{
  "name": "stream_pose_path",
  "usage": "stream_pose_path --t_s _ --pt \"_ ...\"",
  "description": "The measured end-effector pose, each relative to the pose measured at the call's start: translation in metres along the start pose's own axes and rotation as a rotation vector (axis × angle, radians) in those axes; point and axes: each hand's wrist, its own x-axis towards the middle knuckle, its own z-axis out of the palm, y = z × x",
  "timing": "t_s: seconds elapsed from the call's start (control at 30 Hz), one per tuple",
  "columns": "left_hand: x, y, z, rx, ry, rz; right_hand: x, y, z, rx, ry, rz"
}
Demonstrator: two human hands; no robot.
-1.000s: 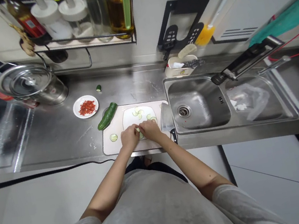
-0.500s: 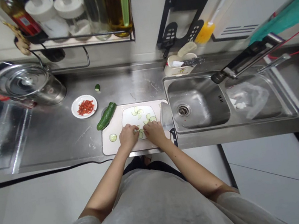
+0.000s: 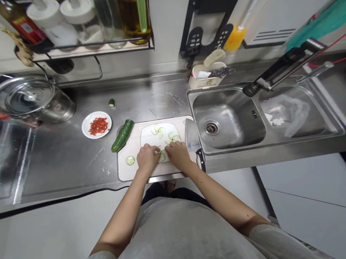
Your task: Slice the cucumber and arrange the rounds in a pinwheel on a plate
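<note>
A white square plate (image 3: 147,133) rests on the cutting board (image 3: 126,170), with thin cucumber slices (image 3: 158,130) laid on it in curved groups. Over the plate's near left part is my left hand (image 3: 147,156), fingers pinched at a cucumber slice. My right hand (image 3: 177,153) is closed at the near right, its fingertips by the slices (image 3: 162,156) between both hands. One round cucumber slice (image 3: 130,160) lies on the board at the left. A cut cucumber (image 3: 122,135) straddles the board's left edge. The cleaver (image 3: 191,135) lies along the right edge, handle toward me.
A small plate of chopped red pieces (image 3: 96,125) and a cucumber end (image 3: 111,102) sit on the steel counter. At the left stands a lidded pot (image 3: 32,100). The double sink (image 3: 229,120) adjoins the board on the right, under a faucet (image 3: 285,67). A condiment rack (image 3: 93,50) hangs above.
The view has shifted very slightly. Both hands stay over the near part of the plate, and the slices look the same.
</note>
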Motion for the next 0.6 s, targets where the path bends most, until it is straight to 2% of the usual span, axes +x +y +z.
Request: stream_pose_path --t_s 0.6 --pt "0.0045 -0.0008 0.0014 0.010 0.004 0.019 -0.0033 0.0003 -0.0019 0.031 0.029 0.016"
